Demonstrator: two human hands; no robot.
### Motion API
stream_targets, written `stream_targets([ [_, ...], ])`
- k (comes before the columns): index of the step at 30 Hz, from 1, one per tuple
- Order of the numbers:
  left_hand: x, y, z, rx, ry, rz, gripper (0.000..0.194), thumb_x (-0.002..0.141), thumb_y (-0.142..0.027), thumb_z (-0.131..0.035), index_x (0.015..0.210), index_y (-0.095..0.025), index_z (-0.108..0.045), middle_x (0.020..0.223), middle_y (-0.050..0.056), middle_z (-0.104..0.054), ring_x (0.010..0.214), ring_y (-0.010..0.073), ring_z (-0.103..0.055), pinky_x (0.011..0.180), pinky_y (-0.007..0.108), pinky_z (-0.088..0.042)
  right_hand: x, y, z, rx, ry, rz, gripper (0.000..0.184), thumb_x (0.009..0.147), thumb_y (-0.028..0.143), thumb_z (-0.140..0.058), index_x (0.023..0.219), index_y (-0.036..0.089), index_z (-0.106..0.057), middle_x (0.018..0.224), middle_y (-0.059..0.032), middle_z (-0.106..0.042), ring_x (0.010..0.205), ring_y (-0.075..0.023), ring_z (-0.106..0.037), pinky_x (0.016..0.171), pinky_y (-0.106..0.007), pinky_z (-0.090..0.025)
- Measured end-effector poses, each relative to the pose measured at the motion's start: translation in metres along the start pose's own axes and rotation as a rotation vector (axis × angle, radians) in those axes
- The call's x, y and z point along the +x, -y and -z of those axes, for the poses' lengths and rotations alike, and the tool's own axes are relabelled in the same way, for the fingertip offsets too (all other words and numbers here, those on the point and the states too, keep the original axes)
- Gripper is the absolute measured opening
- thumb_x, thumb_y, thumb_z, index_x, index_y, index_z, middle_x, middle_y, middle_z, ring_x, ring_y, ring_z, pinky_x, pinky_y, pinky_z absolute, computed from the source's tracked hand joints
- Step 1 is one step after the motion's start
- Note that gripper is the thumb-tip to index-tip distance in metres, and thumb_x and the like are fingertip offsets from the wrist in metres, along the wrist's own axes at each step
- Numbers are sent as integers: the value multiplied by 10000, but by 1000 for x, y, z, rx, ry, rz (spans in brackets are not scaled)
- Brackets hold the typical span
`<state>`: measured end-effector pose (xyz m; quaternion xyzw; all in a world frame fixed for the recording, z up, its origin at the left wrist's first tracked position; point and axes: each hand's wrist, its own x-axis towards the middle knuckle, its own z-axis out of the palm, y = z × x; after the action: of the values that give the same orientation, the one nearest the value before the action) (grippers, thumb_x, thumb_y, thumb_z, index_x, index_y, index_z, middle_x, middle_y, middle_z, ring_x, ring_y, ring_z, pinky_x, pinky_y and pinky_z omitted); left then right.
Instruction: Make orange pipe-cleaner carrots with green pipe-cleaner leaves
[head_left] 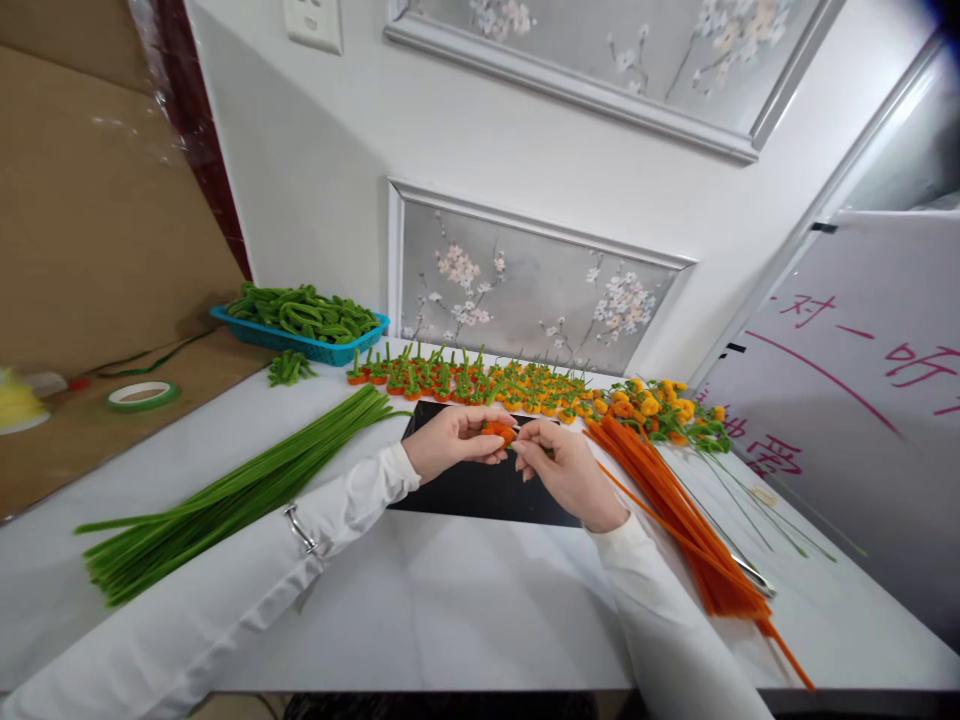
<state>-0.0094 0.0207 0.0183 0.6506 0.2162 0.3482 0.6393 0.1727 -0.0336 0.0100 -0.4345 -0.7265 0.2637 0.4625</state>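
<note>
Pinches a small, rounded, fuzzy orange piece [498, 432] in the left hand [454, 440] over a flat black rectangular board [480, 490], with right hand [561, 462] narrowed at the piece's edge, hold too hidden to tell, and could misshape it by oversqueezing.

The left hand [455, 440] partly covers an orange chenille piece [498, 431]; chenille stems [679, 510] hide part of a metal tool [754, 576]; the upper blossom panel [637, 62] is cropped.
</note>
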Motion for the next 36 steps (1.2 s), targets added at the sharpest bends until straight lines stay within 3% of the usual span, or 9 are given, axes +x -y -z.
stream_targets([
  [5,-1,1,0,-260,-63,54,273,695,-203,-739,948,-123,-677,876,69,-698,721,120,-669,700,200,-543,2,-6,-2,64,-10,67,80,871,282,-476,867,205,-497,718,3,-627,636,-125,-615,644,-272,-506],
  [9,-4,0,-4,-396,18,84,250,690,-154,-738,930,-105,-689,858,88,-703,730,126,-678,699,171,-542,5,-11,-5,200,26,42,157,851,363,-525,828,209,-502,701,3,-620,619,-129,-601,625,-282,-519],
  [16,-9,-1,-10,-430,158,122,282,716,-155,-720,993,-116,-682,844,80,-703,745,123,-680,695,152,-538,6,-7,-12,376,93,78,228,823,431,-562,789,210,-524,648,19,-574,574,-116,-555,583,-268,-506],
  [22,-9,-5,-8,-328,202,116,305,786,-207,-656,1084,-143,-654,1112,122,-642,802,122,-671,683,148,-535,6,-10,-10,270,111,44,181,825,374,-569,816,193,-571,710,5,-599,655,-135,-584,635,-282,-501],
  [24,-9,-9,-8,-278,193,70,321,823,-263,-610,1125,-156,-634,1181,129,-603,809,122,-664,680,160,-536,6,-13,-4,153,77,80,173,824,345,-574,910,197,-597,861,-29,-635,813,-167,-598,757,-320,-488],
  [27,-8,-13,-9,-163,114,-32,331,840,-295,-579,1144,-171,-623,1183,126,-599,742,105,-654,622,165,-525,4,-12,5,-3,-108,174,211,788,311,-624,972,207,-620,1057,-59,-605,1012,-203,-542,896,-350,-414],
  [30,-5,-12,-11,16,25,-137,337,837,-290,-571,1142,-156,-623,1045,117,-658,651,102,-643,538,170,-493,2,-5,9,-8,-244,139,164,809,340,-599,869,190,-628,869,-41,-606,835,-169,-554,762,-298,-433],
  [33,-4,-10,-14,146,-34,-205,337,834,-270,-561,1136,-136,-627,880,88,-688,608,105,-623,516,188,-480,1,6,4,137,-72,5,264,853,413,-521,783,171,-598,651,1,-543,570,-112,-462,544,-245,-372],
  [36,-3,-7,-16,177,-51,-224,325,826,-244,-563,1118,-125,-638,706,42,-668,568,93,-589,509,186,-466,1,12,-4,276,88,-28,322,848,451,-512,729,159,-579,681,-11,-548,547,-97,-417,509,-238,-327],
])
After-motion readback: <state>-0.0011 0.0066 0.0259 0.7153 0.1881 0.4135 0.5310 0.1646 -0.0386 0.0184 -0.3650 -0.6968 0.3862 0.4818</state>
